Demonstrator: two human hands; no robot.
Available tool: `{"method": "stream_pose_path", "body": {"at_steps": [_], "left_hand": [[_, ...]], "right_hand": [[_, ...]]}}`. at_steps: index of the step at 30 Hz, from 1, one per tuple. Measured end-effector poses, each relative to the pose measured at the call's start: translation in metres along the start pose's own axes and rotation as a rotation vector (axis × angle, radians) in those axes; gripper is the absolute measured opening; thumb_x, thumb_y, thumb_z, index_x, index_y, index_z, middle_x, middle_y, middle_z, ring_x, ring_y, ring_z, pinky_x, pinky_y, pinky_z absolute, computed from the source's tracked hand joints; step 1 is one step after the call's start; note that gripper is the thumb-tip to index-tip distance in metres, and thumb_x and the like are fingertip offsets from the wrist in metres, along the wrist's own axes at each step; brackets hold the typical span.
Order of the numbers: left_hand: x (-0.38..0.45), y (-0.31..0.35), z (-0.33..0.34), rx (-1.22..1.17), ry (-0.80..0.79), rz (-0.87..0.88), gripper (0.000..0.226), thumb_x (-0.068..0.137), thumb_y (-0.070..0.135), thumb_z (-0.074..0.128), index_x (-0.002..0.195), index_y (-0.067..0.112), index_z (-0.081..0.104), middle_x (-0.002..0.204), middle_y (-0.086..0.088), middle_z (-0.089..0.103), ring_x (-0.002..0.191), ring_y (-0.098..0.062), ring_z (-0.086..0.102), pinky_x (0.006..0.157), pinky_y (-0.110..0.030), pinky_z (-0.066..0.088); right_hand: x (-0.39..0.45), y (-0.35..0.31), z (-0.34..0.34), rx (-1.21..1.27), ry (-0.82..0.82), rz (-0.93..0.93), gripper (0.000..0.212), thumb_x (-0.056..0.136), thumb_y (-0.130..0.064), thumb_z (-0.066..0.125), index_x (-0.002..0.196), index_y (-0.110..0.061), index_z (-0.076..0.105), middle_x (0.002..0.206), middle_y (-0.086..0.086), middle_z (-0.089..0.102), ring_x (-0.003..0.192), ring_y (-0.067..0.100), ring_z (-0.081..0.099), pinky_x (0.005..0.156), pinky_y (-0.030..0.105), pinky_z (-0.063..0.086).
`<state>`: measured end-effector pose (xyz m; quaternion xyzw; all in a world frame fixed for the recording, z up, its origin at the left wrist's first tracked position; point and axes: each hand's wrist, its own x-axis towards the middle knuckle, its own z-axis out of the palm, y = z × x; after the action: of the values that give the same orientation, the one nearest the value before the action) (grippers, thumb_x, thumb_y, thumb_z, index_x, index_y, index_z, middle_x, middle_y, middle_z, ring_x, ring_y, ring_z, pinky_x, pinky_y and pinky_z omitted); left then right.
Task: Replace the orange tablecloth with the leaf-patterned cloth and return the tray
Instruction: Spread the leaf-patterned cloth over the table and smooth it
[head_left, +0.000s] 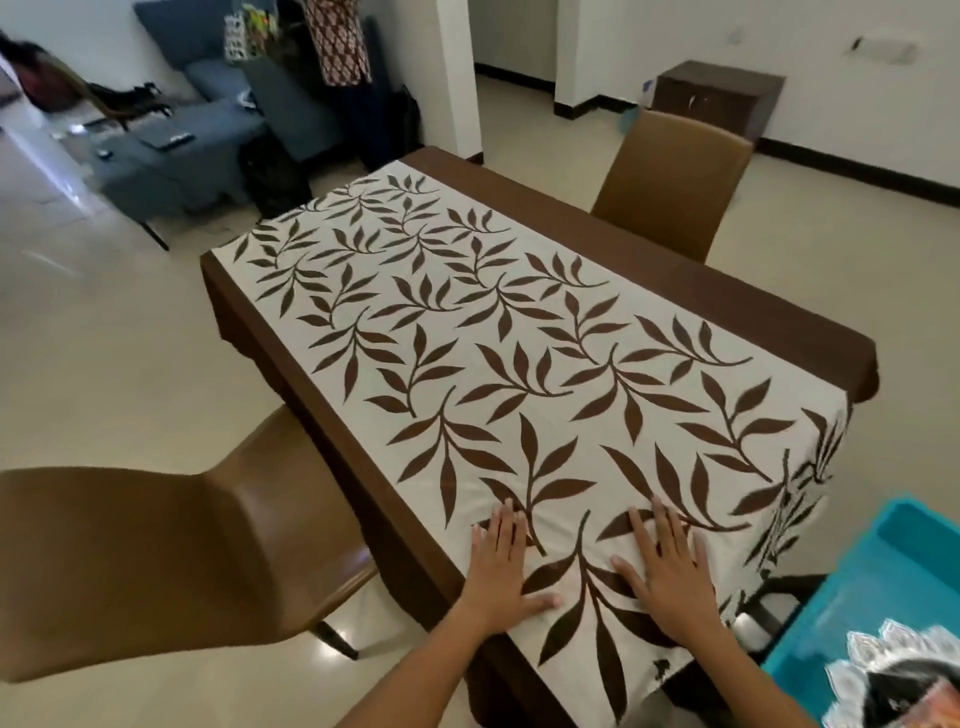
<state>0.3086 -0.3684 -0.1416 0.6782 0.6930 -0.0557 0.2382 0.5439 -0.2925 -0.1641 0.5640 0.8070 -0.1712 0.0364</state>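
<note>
Now both hands, left hand (503, 564) and right hand (662, 569), are pressing flat with straight, spread fingers, gripping nothing, on the leaf cloth (519, 374) near the table's (675, 270) near edge

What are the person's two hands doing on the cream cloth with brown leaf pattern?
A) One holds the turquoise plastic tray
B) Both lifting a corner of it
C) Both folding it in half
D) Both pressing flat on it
D: the left hand and the right hand lie palm down with straight fingers on the cream cloth with brown leaf pattern.
</note>
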Motion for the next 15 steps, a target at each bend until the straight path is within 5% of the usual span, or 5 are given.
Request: {"method": "stream_pose_path", "body": {"at_steps": [4,8,11,13,15], "left_hand": [[-0.009,0.013,0.005,0.001,-0.067,0.025,0.117,0.072,0.088,0.023,0.144,0.009,-0.026,0.141,-0.004,-0.048,0.132,-0.023,-0.04,0.11,-0.049,-0.021],[-0.022,0.03,0.03,-0.01,-0.125,-0.054,0.116,0.072,0.09,0.016,0.144,-0.001,0.03,0.151,-0.024,0.023,0.137,-0.039,0.021,0.105,-0.051,0.008],[-0.032,0.04,0.055,-0.055,-0.135,-0.058,0.117,0.07,0.091,0.018,0.145,0.001,0.027,0.154,-0.024,0.011,0.139,-0.038,0.016,0.108,-0.051,0.005],[-0.039,0.044,0.058,-0.054,-0.106,-0.054,0.111,0.072,0.088,0.019,0.143,0.004,0.031,0.156,-0.021,0.006,0.14,-0.035,0.012,0.11,-0.05,0.004],[-0.045,0.043,0.051,-0.063,-0.081,-0.057,0.101,0.078,0.083,0.02,0.142,0.006,0.037,0.156,-0.018,0.011,0.141,-0.033,0.015,0.11,-0.048,0.004]], "right_hand": [[-0.019,0.011,0.004,-0.003,-0.051,0.026,0.072,0.076,-0.077,-0.01,0.134,-0.044,-0.036,0.152,-0.004,-0.029,0.141,0.015,-0.024,0.116,0.05,-0.003],[-0.039,0.021,0.007,-0.026,-0.089,0.08,0.084,0.067,-0.081,-0.02,0.141,-0.04,-0.025,0.151,-0.008,-0.031,0.142,0.015,-0.018,0.115,0.051,0.003],[-0.05,0.019,-0.003,-0.144,-0.165,0.138,0.082,0.07,-0.081,-0.012,0.14,-0.038,-0.022,0.149,-0.008,-0.028,0.144,0.016,-0.011,0.114,0.049,0.0],[-0.055,0.012,-0.016,-0.17,-0.133,0.195,0.077,0.083,-0.074,0.008,0.148,-0.033,0.005,0.158,-0.004,-0.001,0.145,0.016,0.008,0.115,0.049,0.006],[-0.056,0.006,-0.028,-0.039,0.096,0.213,0.073,0.087,-0.067,0.009,0.13,-0.025,0.05,0.14,0.003,0.046,0.129,0.02,0.042,0.112,0.05,0.025]]}}
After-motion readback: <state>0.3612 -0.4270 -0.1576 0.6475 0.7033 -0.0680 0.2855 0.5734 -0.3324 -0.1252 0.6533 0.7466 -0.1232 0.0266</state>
